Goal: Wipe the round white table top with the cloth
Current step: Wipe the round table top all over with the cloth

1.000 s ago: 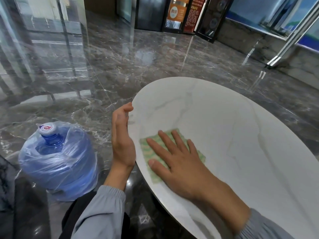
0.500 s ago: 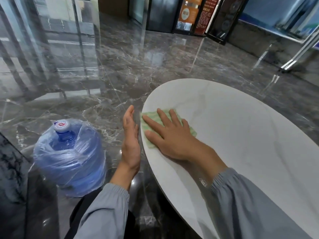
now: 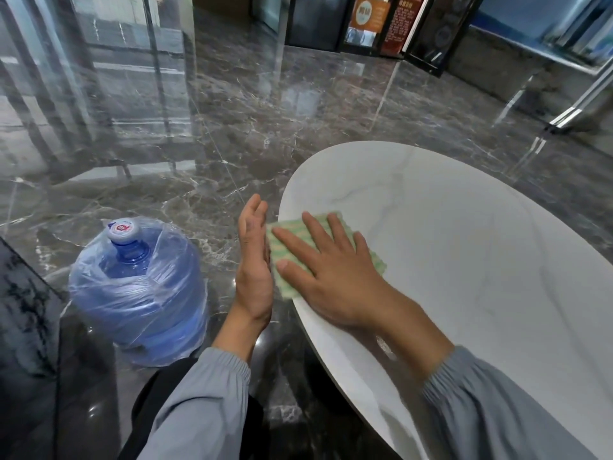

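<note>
Cloth slid to table rim | beneath right hand, fingers flat

No text reads clearly. The jug cap carries a red-and-blue label, too blurred to read. An orange poster and a red sign at the back bear illegibly small print.

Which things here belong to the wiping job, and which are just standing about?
In the job:
round white marble-look table top
green striped cloth
right hand, pressing flat on the cloth
left hand, held upright beside the table's edge

Standing about:
big blue plastic water bottle in clear wrap, on the dark marble floor
orange and red signs at the back
</note>
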`<state>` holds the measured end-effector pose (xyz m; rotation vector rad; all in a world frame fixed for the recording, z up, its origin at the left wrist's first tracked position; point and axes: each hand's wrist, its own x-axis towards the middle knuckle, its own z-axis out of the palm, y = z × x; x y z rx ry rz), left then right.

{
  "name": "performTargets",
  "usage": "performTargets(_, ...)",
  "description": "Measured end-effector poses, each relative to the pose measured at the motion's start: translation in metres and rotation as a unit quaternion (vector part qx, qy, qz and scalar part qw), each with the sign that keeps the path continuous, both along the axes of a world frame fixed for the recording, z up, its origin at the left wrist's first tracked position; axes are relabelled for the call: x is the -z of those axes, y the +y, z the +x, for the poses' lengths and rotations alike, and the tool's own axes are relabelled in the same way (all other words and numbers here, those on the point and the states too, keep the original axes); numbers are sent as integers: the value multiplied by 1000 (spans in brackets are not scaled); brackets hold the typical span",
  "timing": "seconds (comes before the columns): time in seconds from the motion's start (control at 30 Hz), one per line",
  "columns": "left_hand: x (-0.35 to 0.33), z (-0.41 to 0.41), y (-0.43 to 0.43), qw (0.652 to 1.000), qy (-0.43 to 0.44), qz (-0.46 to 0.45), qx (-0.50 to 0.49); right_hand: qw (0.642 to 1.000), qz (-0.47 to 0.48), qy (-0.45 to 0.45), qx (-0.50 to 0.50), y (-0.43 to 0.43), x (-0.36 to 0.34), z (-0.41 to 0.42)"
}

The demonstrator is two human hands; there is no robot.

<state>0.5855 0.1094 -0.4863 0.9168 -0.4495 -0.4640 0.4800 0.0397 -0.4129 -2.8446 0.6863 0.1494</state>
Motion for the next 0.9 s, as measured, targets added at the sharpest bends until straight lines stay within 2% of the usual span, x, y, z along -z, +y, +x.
performTargets(0.17, 4, 2, -3, 1000, -12, 4, 0, 999, 11, 19, 41, -47, -2, 75)
performTargets(0.3, 0, 6, 0, 1000, -14, 20, -12, 999, 9, 20, 38, -49, -1, 77)
performTargets(0.43, -4, 8, 2, 1000, -6, 14, -18, 1000, 9, 6, 1, -26, 2, 27)
performTargets(0.57, -5, -5, 1, 999, -40, 19, -12, 1000, 7, 5, -16, 10, -2, -56)
performTargets(0.7, -11, -28, 3, 993, -109, 37, -27, 999, 20, 36, 30, 16, -8, -133)
performTargets(0.9, -9, -34, 16, 977, -201, 49, -40, 995, 17, 39, 86, -13, -3, -159)
